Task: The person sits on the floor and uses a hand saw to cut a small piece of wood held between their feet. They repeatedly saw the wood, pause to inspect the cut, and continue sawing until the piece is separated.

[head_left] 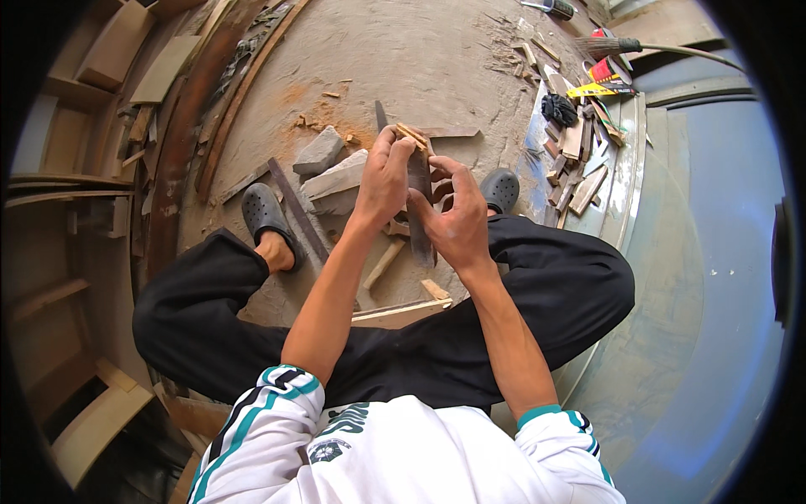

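Note:
My left hand (387, 179) is closed, its fingers pinching a small pale piece of wood (410, 134) near its top end. Opposite it, my right hand (457, 210) curls its fingers at the same piece, with the thumb reaching inward. Between the two hands runs a long dark strip (421, 239); I cannot tell whether it joins the pale wood. Beyond my left fingers a dark pointed tip (380, 114) shows. Grey stone blocks (337, 176) lie left of my hands, and a short wooden stick (384, 263) rests on the ground below them.
A dark bar (300, 210) lies beside my left clog (264, 220). Wood offcuts (579, 160) are heaped at right, near a black-and-yellow saw handle-like item (600, 88) and a brush (609, 46). Wooden cabinet frames (71, 252) line the left; a blue-grey panel (714, 252) stands right.

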A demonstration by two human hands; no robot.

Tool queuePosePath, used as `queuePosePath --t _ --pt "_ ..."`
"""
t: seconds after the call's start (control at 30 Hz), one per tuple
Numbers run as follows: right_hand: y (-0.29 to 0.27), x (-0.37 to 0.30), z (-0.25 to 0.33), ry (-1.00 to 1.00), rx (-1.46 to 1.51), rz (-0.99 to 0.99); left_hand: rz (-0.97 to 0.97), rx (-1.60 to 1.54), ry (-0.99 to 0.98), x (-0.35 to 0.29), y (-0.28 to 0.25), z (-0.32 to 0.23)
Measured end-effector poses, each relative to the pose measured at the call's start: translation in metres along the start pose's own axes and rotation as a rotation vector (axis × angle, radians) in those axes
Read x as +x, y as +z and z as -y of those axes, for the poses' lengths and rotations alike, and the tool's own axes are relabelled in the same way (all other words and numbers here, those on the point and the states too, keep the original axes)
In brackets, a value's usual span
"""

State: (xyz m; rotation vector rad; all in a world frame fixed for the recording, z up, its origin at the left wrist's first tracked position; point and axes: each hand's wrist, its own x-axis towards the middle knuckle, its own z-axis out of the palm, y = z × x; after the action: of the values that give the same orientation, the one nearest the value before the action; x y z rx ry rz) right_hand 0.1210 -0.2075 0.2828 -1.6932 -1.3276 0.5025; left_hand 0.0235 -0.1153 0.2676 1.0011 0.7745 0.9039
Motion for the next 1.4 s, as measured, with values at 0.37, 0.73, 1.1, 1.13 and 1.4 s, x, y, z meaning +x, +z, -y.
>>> queuePosePath --t 0.37,0.73,1.1,1.13,1.4 --pt "0.046 0.002 -0.048 0.291 0.037 0.268 -0.505 0.409 -0.152 0.026 -0.102 0.042" --pt "0.107 -0.071 -0.213 0.275 -0.685 0.728 -0.460 0.994 -0.219 0.022 -0.187 0.138" --pt "0.163 -0.099 -0.242 0.008 -0.823 0.522 -0.011 1.125 -0.031 0.066 -0.158 0.183" --pt "0.166 -0.097 -0.243 0.022 -0.794 0.545 -0.021 1.131 0.047 0.071 -0.163 0.188" --pt "0.146 -0.081 -0.240 0.134 -0.658 0.614 0.031 1.440 0.179 0.061 -0.186 0.168"
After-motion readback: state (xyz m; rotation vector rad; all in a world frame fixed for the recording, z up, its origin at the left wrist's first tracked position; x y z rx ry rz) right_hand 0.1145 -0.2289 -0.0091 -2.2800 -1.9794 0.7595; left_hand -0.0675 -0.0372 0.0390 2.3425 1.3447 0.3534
